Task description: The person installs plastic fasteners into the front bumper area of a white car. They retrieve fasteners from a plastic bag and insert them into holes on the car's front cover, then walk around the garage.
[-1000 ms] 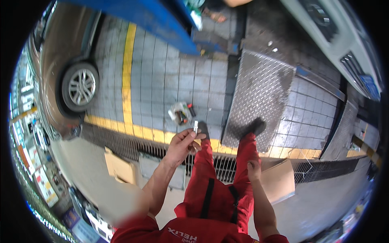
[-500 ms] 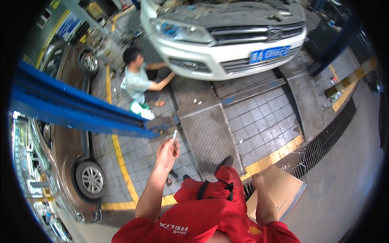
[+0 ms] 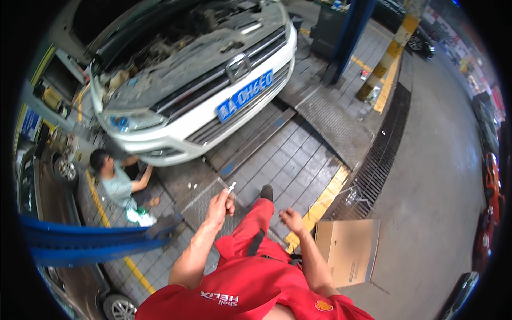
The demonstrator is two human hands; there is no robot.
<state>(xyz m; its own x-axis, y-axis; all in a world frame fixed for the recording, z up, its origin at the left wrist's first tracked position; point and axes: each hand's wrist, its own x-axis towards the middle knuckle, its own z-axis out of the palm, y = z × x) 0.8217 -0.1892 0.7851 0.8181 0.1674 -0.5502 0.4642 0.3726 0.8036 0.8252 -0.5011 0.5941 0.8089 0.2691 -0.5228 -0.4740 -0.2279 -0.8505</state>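
My left hand point(image 3: 219, 208) is closed, pinching a short, slim, silvery-white piece point(image 3: 231, 188) that sticks up past the fingertips. Its exact kind is too small to tell. Lower and to the right, my right hand point(image 3: 292, 220) hangs with its fingers curled in, and nothing shows in it. Ahead of both hands stands a white car point(image 3: 176, 140) with its bonnet up and its engine bay exposed. The cardboard box point(image 3: 349, 250) on the floor is nearest to my right forearm, apart from the hand.
A person point(image 3: 118, 184) crouches at the car's front corner, reaching toward the bumper. A blue lift beam point(image 3: 90, 242) juts in from the left. Metal ramp plates point(image 3: 341, 125), a floor grate point(image 3: 381, 146) and a yellow-striped post point(image 3: 392, 50) lie ahead and right. A brown car point(image 3: 50, 208) stands left.
My view has swung to the right, so the car and the crouching person sit further left. My right hand has come forward from beside the box. My left hand keeps its pinch.
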